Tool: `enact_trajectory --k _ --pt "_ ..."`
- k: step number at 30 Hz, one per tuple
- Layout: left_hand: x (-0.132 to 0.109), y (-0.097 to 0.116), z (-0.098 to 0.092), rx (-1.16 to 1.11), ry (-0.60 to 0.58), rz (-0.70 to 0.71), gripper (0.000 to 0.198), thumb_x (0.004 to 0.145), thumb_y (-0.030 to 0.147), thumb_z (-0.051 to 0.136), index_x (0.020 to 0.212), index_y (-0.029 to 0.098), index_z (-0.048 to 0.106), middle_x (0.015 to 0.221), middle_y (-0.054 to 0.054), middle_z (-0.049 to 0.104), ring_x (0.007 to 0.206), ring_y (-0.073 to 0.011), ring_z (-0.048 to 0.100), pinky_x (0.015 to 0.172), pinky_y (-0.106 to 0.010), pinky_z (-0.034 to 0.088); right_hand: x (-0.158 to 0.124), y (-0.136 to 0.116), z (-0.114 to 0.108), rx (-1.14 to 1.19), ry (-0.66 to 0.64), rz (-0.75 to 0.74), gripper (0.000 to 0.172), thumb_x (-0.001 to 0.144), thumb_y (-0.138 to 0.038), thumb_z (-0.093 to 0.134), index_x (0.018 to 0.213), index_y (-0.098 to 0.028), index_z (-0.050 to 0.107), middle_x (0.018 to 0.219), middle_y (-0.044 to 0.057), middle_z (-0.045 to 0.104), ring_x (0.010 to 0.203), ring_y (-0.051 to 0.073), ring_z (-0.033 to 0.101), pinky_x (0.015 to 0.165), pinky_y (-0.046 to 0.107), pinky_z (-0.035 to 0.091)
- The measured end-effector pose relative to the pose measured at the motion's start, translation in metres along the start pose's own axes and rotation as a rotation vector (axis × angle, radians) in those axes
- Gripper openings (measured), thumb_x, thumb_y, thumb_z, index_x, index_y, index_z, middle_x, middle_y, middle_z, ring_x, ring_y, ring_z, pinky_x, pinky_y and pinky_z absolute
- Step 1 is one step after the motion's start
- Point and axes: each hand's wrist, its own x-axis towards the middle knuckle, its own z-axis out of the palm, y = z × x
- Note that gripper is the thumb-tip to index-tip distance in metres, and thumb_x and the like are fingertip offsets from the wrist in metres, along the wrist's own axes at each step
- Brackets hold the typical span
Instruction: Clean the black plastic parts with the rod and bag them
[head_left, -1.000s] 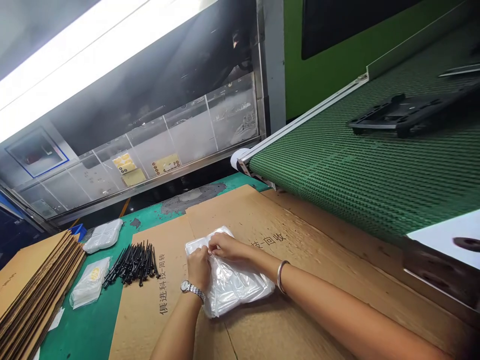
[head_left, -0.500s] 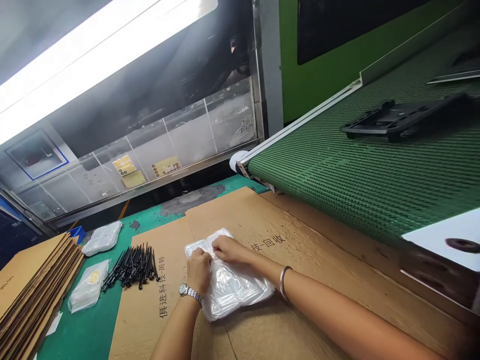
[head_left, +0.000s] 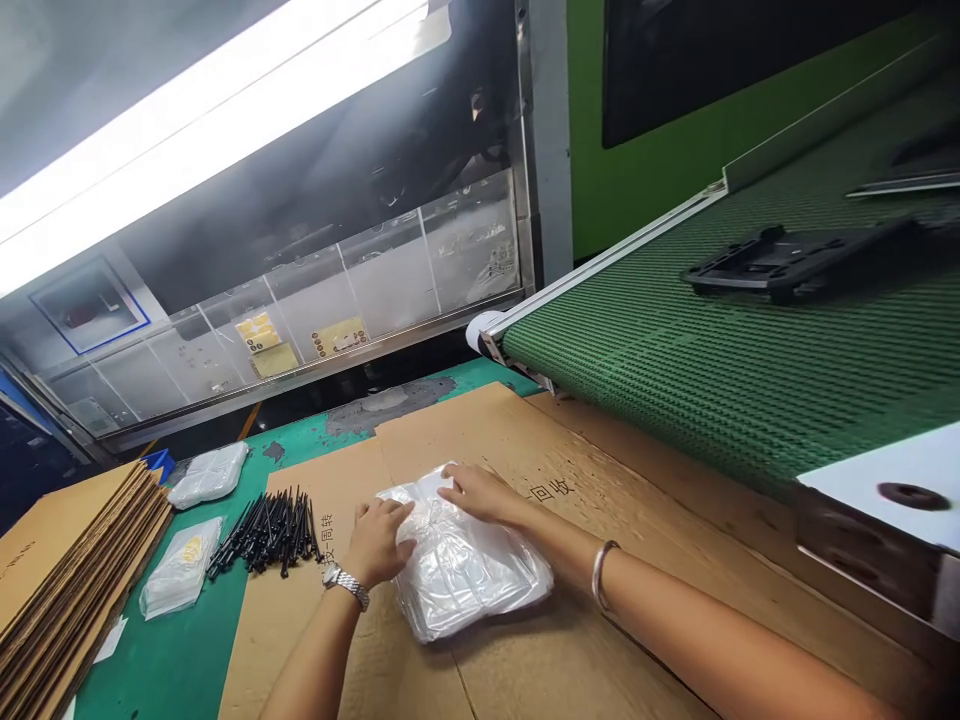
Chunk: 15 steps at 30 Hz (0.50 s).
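Both grips open, left hand [head_left: 377, 545] and right hand [head_left: 480, 495] resting on a folded clear plastic bag [head_left: 465, 570].
Neither clenches; the bag lies beneath them on a flattened cardboard sheet [head_left: 540, 660], with black cable ties [head_left: 266, 530] near its left side.
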Motion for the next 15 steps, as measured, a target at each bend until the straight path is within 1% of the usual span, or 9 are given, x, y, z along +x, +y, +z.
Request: enact_trajectory --k 1,2,3,5,8,10,13,15 --pt "-0.004 -0.005 -0.002 -0.029 -0.004 -0.012 0.051 0.08 0.035 0.048 0.13 0.026 0.043 0.128 -0.006 0.054 0.114 -0.0233 0.044 0.096 -0.041 0.029 -0.004 0.003 -0.003 0.017 0.037 0.0 0.022 0.093 -0.03 0.052 0.107 -0.015 0.057 0.1 0.005 0.061 0.091 0.019 0.059 0.082 0.04 0.047" --pt "-0.009 -0.01 -0.002 -0.056 -0.008 -0.027 0.058 0.08 0.04 0.048 0.135 0.026 0.035 0.133 -0.005 0.05 0.117 -0.0238 0.042 0.097 -0.041 0.028 -0.009 0.006 -0.005 0.033 0.073 -0.004 0.023 0.093 -0.029 0.05 0.11 -0.014 0.055 0.1 0.005 0.061 0.093 0.02 0.058 0.084 0.041 0.046" --pt "-0.014 -0.016 -0.001 -0.079 -0.011 -0.046 0.062 0.079 0.043 0.048 0.137 0.026 0.032 0.137 -0.006 0.046 0.12 -0.025 0.04 0.099 -0.042 0.027 -0.014 0.007 -0.006 0.048 0.101 -0.013 0.024 0.093 -0.027 0.049 0.112 -0.015 0.055 0.1 0.006 0.061 0.096 0.021 0.057 0.085 0.041 0.044" --pt "-0.023 -0.026 0.006 -0.121 -0.005 -0.099 0.066 0.077 0.046 0.049 0.136 0.024 0.033 0.139 -0.007 0.044 0.122 -0.0283 0.039 0.101 -0.045 0.025 -0.028 0.009 -0.005 0.076 0.126 -0.043 0.027 0.089 -0.023 0.05 0.115 -0.016 0.055 0.106 0.009 0.062 0.103 0.024 0.054 0.089 0.042 0.041" --pt "-0.037 -0.041 0.019 -0.196 0.035 -0.217 0.071 0.071 0.04 0.056 0.135 0.016 0.037 0.138 -0.012 0.044 0.123 -0.0308 0.039 0.103 -0.045 0.025 -0.054 0.009 -0.004 0.114 0.135 -0.08 0.036 0.082 -0.022 0.051 0.118 -0.017 0.056 0.115 0.013 0.06 0.107 0.029 0.051 0.091 0.045 0.039" --pt "-0.048 -0.05 0.025 -0.257 0.093 -0.304 0.069 0.071 0.032 0.055 0.135 0.012 0.036 0.138 -0.014 0.043 0.125 -0.0284 0.039 0.104 -0.042 0.027 -0.075 0.01 -0.003 0.139 0.148 -0.096 0.04 0.083 -0.024 0.046 0.121 -0.017 0.054 0.118 0.013 0.058 0.107 0.029 0.051 0.091 0.045 0.04" --pt "-0.068 -0.057 0.029 -0.354 0.229 -0.393 0.058 0.08 0.027 0.04 0.135 0.009 0.035 0.141 -0.015 0.039 0.126 -0.022 0.039 0.104 -0.037 0.03 -0.119 0.016 0.007 0.196 0.206 -0.162 0.043 0.087 -0.035 0.04 0.128 -0.022 0.049 0.123 0.01 0.056 0.11 0.027 0.051 0.091 0.042 0.042" --pt "-0.084 -0.054 0.029 -0.417 0.299 -0.388 0.053 0.084 0.03 0.033 0.132 0.009 0.04 0.138 -0.014 0.043 0.123 -0.0203 0.043 0.103 -0.035 0.034 -0.158 0.024 0.019 0.246 0.329 -0.218 0.043 0.086 -0.045 0.043 0.127 -0.032 0.049 0.121 0.007 0.057 0.109 0.027 0.052 0.091 0.043 0.043"
